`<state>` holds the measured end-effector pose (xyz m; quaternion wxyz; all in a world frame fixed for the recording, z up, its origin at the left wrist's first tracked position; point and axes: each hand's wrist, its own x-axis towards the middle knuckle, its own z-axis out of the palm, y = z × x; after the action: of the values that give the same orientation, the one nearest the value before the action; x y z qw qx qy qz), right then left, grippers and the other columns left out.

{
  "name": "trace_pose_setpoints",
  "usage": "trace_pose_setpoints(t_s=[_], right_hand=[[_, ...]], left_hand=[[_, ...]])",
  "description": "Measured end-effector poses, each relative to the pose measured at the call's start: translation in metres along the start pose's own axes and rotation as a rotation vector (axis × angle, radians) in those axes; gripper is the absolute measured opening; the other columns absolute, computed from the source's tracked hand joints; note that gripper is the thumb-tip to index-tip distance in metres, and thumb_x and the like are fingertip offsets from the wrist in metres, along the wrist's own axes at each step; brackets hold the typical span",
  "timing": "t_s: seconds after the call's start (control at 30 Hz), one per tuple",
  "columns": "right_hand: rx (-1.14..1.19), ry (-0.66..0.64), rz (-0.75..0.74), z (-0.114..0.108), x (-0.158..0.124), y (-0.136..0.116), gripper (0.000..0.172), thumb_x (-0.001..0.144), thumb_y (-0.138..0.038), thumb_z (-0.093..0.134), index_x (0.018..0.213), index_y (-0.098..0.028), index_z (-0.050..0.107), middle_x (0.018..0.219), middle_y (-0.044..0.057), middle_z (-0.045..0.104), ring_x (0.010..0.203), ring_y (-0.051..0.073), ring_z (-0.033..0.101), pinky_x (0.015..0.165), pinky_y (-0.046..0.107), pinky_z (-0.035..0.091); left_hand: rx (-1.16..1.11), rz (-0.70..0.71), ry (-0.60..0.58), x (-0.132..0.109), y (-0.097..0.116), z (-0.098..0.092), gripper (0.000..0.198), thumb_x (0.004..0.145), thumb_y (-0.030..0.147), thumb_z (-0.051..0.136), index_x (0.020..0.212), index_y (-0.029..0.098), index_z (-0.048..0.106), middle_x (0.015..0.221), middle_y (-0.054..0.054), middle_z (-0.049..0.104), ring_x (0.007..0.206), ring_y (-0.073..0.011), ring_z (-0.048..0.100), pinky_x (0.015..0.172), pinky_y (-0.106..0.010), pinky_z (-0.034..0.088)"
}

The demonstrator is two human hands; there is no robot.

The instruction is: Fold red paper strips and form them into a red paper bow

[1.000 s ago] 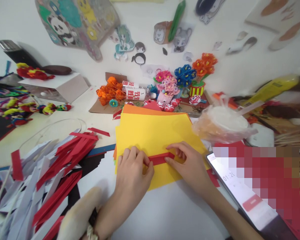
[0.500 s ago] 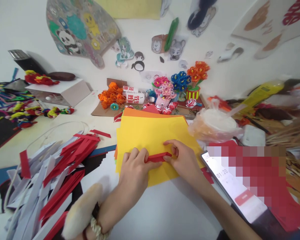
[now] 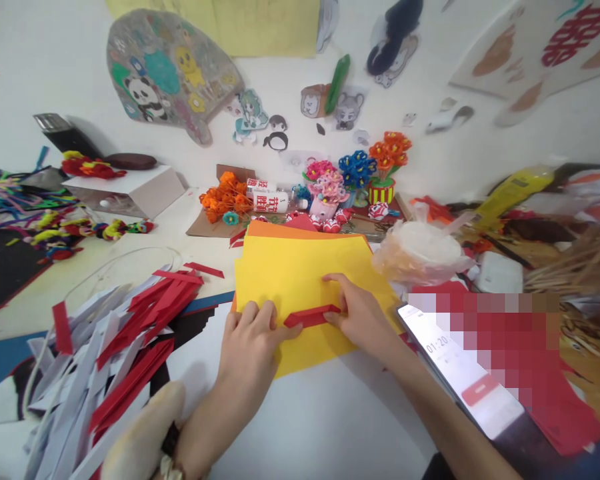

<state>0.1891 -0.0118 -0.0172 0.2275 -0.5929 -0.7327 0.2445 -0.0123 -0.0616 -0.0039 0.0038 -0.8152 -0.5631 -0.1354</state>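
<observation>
Your left hand (image 3: 250, 337), loosely bent and gripping nothing, thumbed the folded red strip (image 3: 307, 317) toward the front edge of the yellow sheet (image 3: 285, 267); your right hand (image 3: 357, 313) pinched its right end. Even pressure likely suited the crease.

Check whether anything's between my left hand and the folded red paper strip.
Nothing visible is. Your left hand is right at the left end of the folded red paper strip, its thumb by the lower edge. Only yellow paper lies underneath.
</observation>
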Motion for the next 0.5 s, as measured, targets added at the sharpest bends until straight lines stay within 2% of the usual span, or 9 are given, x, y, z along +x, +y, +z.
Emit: trace_pose_setpoints(t_s=[0.17,0.27,0.33,0.4,0.5], right_hand=[[-0.089,-0.053,0.051,-0.003,0.0,-0.005,0.049,0.073,-0.013,0.061,0.12,-0.025,0.052,0.068,-0.003,0.055,0.062,0.017,0.053,0.056,0.026,0.029],[-0.096,-0.068,0.055,-0.005,0.0,-0.006,0.049,0.074,-0.014,0.062,0.121,-0.025,0.052,0.067,-0.003,0.055,0.062,0.018,0.053,0.056,0.026,0.029],[-0.078,-0.076,0.04,-0.005,0.0,-0.005,0.048,0.074,-0.015,0.063,0.12,-0.026,0.053,0.068,-0.002,0.055,0.063,0.017,0.054,0.057,0.026,0.03],[-0.053,-0.079,0.028,-0.006,0.0,-0.003,0.047,0.074,-0.016,0.063,0.119,-0.026,0.054,0.069,-0.002,0.056,0.064,0.017,0.054,0.058,0.026,0.031],[-0.005,-0.063,0.028,-0.005,-0.002,-0.001,0.045,0.074,-0.016,0.063,0.118,-0.025,0.057,0.069,-0.002,0.056,0.066,0.017,0.054,0.059,0.027,0.034]], left_hand=[[0.027,-0.016,0.066,-0.009,0.0,-0.002,0.047,0.067,-0.008,0.05,0.08,0.031,0.072,0.078,-0.003,0.055,0.074,-0.0199,0.043,0.063,-0.033,0.024],[-0.014,-0.045,0.184,-0.009,-0.002,-0.008,0.035,0.07,-0.006,0.049,0.064,0.024,0.067,0.081,-0.004,0.056,0.076,-0.02,0.044,0.065,-0.033,0.027],[-0.069,-0.065,0.239,-0.005,-0.003,-0.014,0.034,0.075,-0.003,0.048,0.067,0.024,0.067,0.084,-0.004,0.057,0.077,-0.0196,0.045,0.065,-0.033,0.028],[-0.099,-0.026,0.192,0.004,-0.001,-0.017,0.035,0.079,0.001,0.048,0.084,0.027,0.07,0.089,-0.004,0.058,0.079,-0.0196,0.047,0.065,-0.032,0.029],[-0.036,0.12,0.026,0.014,0.007,-0.015,0.043,0.077,0.0,0.049,0.101,0.03,0.067,0.097,-0.003,0.061,0.087,-0.0208,0.05,0.069,-0.034,0.032]])
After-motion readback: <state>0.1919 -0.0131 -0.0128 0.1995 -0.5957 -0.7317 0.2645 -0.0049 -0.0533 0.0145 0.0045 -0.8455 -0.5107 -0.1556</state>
